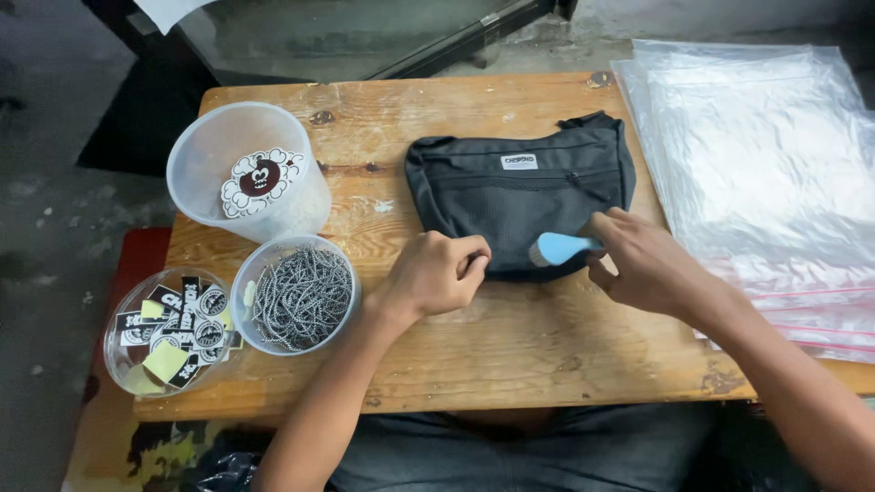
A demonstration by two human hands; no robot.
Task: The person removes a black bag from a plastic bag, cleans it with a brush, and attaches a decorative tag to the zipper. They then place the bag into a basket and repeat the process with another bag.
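At frame centre the right hand [643,264] grips a light-blue tool [558,248] pointing left across the black mesh pouch's [519,196] lower edge, while the nearer left hand [437,273] pinches that edge just beside the tool's tip.

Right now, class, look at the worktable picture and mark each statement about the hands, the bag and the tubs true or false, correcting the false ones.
1. The right hand holds a light blue tool against the black bag. True.
2. The left hand rests inside the tub of metal chains. False: it pinches the bag's lower edge.
3. The clear plastic bags lie to the right of the black bag. True.
4. The tall tub is full of chains. False: it holds a round cartoon patch.
5. The low tub of stickers sits at the table's left edge. True.
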